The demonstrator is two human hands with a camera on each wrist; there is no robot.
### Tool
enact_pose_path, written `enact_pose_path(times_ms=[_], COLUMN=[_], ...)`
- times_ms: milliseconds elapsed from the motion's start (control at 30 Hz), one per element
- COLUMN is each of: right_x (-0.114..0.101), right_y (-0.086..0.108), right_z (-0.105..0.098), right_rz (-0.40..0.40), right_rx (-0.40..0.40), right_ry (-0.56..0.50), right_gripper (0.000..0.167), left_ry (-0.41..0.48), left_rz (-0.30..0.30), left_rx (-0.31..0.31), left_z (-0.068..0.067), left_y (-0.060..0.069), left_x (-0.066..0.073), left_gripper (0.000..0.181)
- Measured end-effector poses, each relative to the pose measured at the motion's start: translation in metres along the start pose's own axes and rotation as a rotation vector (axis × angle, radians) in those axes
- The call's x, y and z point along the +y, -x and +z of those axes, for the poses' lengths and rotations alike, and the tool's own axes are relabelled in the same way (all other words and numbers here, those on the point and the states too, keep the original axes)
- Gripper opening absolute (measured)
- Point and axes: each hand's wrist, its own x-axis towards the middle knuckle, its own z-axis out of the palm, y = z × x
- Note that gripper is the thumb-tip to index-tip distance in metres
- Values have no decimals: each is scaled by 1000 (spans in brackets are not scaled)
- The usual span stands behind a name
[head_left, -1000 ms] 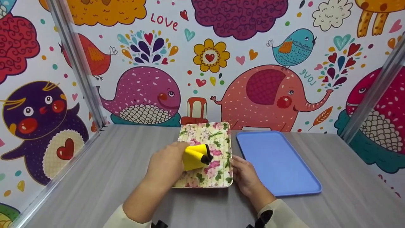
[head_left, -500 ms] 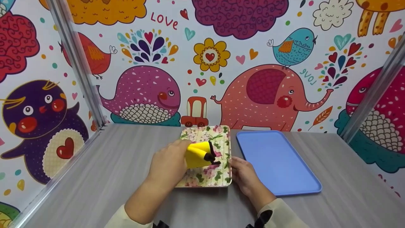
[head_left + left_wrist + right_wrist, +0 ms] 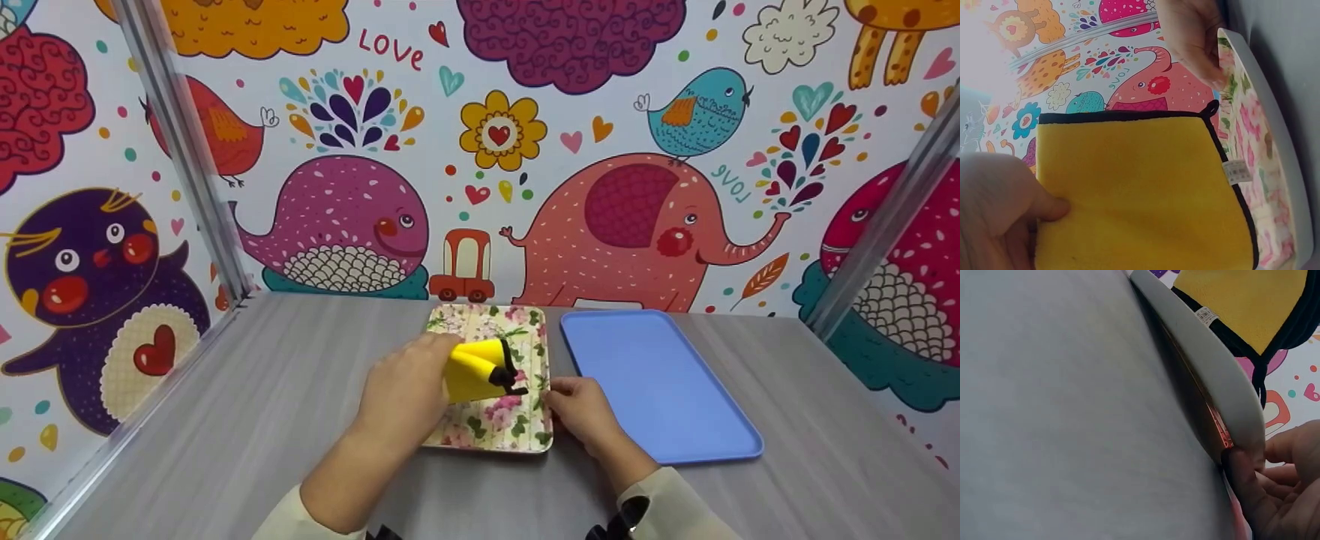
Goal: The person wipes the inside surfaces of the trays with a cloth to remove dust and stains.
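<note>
My left hand (image 3: pixel 409 386) holds a folded yellow cloth (image 3: pixel 474 375) with black edging over the floral tray (image 3: pixel 487 435). In the left wrist view, the thumb lies on the face of the cloth (image 3: pixel 1140 185), whose loop and white label point towards the tray (image 3: pixel 1266 152). My right hand (image 3: pixel 589 412) pinches the tray's right edge. From the right wrist, the tray's pale side wall (image 3: pixel 1213 360) is seen between thumb and fingers of the right hand (image 3: pixel 1280 495), with a narrow dark gap beneath it. The left fingers behind the cloth are hidden.
A blue tray (image 3: pixel 660 382) lies on the grey table (image 3: pixel 225 405), just right of the floral tray and partly behind my right forearm. A wall (image 3: pixel 585 112) printed with cartoon animals stands at the back, with metal posts (image 3: pixel 184 150) at the corners.
The floral tray has come down from a tilt, its far edge sinking towards the table. My left hand and the cloth have shifted slightly to the right. The right hand stays at the edge.
</note>
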Motion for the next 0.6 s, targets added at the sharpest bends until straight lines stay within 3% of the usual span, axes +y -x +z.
enact_pose_path(times_ms=[167,367,600], right_x=[1,2,-3], right_y=[0,0,-1], right_z=[-1,-2,-4], right_rz=[-32,-10,-6], right_rx=[-7,-17,40], right_ry=[95,117,231], right_gripper=[14,13,15], left_ry=[-9,-14,-13], left_rz=[7,16,7], left_rx=[-9,4,-20], left_z=[1,2,4], left_y=[1,1,2], left_x=[1,3,3], left_gripper=[35,39,40])
